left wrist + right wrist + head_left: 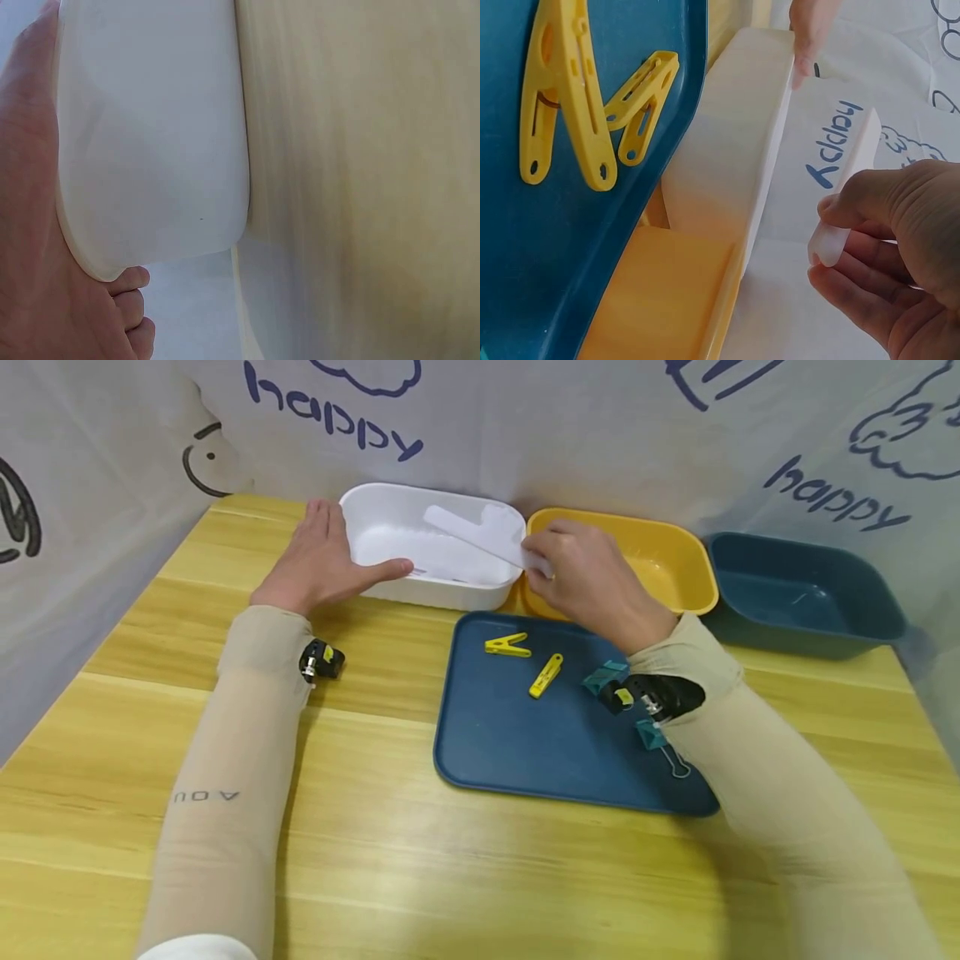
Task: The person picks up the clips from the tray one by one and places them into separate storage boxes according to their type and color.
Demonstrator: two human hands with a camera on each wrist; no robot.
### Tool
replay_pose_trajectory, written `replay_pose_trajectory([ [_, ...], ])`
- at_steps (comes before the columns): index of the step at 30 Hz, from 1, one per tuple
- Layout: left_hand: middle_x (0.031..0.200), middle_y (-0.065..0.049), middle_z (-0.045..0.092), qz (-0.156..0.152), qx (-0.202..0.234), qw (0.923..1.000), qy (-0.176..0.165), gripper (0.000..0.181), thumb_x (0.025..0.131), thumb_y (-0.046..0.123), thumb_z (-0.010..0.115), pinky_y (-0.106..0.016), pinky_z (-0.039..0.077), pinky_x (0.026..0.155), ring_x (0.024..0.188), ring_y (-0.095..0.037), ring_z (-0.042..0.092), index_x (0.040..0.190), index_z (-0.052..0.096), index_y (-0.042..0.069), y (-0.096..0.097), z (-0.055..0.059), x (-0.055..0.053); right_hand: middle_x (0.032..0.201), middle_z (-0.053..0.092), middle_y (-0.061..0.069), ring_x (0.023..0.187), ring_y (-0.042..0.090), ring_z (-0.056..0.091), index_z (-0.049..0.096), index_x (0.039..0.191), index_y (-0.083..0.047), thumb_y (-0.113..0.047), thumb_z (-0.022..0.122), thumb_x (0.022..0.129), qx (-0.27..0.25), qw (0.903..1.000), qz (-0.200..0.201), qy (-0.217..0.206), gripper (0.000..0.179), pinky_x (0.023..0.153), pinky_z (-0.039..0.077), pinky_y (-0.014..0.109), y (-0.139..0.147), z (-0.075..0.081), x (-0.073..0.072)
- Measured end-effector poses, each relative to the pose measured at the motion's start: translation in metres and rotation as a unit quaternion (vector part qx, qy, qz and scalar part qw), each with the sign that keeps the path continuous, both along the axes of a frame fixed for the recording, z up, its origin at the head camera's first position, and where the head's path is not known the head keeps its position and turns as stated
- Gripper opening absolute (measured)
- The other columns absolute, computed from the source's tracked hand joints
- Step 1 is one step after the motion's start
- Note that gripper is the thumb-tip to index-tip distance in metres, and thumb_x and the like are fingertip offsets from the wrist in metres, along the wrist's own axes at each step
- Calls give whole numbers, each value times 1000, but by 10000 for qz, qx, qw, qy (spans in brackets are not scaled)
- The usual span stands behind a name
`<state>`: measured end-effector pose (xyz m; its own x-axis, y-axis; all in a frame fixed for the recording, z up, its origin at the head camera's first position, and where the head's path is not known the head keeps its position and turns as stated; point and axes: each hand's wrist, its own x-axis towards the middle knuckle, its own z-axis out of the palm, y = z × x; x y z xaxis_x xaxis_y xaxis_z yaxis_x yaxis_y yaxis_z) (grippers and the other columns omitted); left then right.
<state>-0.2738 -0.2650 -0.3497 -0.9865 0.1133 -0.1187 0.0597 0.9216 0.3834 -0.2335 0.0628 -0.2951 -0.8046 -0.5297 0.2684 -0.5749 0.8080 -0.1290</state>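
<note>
head view: upper centre, right hand [588, 572] pinches a white strip [480, 537] above the white bin [431, 593]; left hand [318, 556], fingers spread, presumably steadies the bin. left wrist view: palm meets bin, left. right wrist view: fingers grip strip's end, lower right, probably for reach.

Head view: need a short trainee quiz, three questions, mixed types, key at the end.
1. Count: how many yellow clips are visible on the blue tray?
2. True or false: the left hand is touching the white bin.
3. Multiple choice: what does the right hand hold?
A. A yellow clip
B. A white strip-like piece
C. A teal binder clip

Key:
1. Two
2. True
3. B
</note>
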Motion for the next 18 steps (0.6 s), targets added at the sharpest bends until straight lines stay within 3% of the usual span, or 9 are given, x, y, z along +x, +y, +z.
replay_pose_trajectory([
  [18,170,-18,-26,-8,-17,10000,-33,138,80,94,43,-52,-6,136,161,-35,-23,161,-20,0,-1,-2,-2,115,73,22,98,34,64,72,125,3,-10,63,99,19,10000,75,-25,30,91,59,41,-15,1,-14],
])
